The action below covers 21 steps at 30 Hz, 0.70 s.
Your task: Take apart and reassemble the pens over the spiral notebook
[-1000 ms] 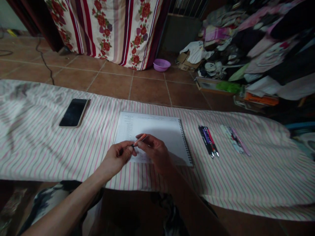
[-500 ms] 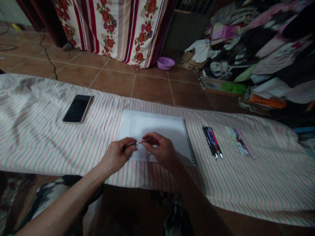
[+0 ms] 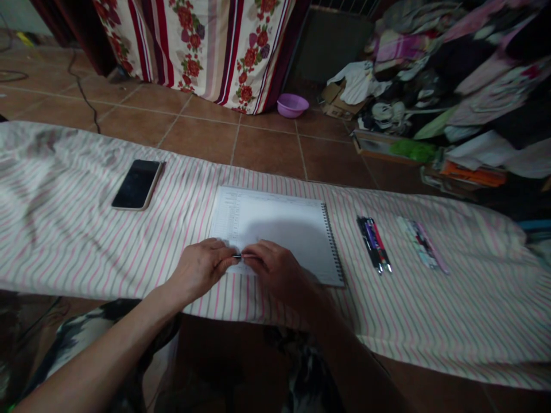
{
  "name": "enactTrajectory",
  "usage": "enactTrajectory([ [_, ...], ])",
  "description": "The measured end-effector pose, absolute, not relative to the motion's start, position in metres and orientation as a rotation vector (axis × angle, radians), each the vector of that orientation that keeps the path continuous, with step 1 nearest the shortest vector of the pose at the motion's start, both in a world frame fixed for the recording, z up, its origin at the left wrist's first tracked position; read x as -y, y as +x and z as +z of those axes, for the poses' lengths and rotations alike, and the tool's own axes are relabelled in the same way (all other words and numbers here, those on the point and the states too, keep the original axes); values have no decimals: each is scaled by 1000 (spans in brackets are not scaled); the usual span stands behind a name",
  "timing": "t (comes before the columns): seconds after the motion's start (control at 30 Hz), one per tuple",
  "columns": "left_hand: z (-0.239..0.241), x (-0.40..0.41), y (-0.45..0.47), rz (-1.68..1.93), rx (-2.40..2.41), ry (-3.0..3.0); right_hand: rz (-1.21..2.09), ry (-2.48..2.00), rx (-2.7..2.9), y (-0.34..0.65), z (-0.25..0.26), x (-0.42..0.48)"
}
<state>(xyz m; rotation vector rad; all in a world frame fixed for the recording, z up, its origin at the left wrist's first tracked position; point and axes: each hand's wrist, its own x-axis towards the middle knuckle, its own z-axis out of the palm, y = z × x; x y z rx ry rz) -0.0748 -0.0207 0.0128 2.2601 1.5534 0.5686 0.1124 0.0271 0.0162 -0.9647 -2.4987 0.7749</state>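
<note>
Over the lower left of an open spiral notebook [image 3: 288, 223], both my hands are closed and almost touching. The pinched fingers of my left hand [image 3: 200, 264] hold the dark end of a slim pen [image 3: 237, 256]. My right hand [image 3: 273, 264] grips its paler, pinkish end. Only a short stretch of the pen shows between the fingertips; I cannot tell whether it is one piece or two parts. The notebook page has printed columns down its left side, and its wire binding is on the right.
Several pens [image 3: 373, 244] lie right of the notebook, with a second group of pale pens [image 3: 424, 244] beyond them. A phone [image 3: 136, 184] rests at the left on the striped cloth [image 3: 185, 183]. Past it are a purple basin [image 3: 293, 106] and piled clothes [image 3: 482, 86].
My hands have drawn together and tightened around the pen, covering more of it. The left fingers now curl over the dark end. The view has shifted slightly.
</note>
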Motion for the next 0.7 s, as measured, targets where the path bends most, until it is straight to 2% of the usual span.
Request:
enactTrajectory([
  [0.13, 16, 19, -74, 483, -1579, 2454, 826, -983, 2487, 106, 13, -18],
  [0.33, 17, 15, -71, 603, -1554, 2496, 751, -1142, 2438, 100, 20, -14],
  [0.7, 18, 19, -70, 589, -1553, 2470, 596, -1063, 2521, 109, 20, -17],
])
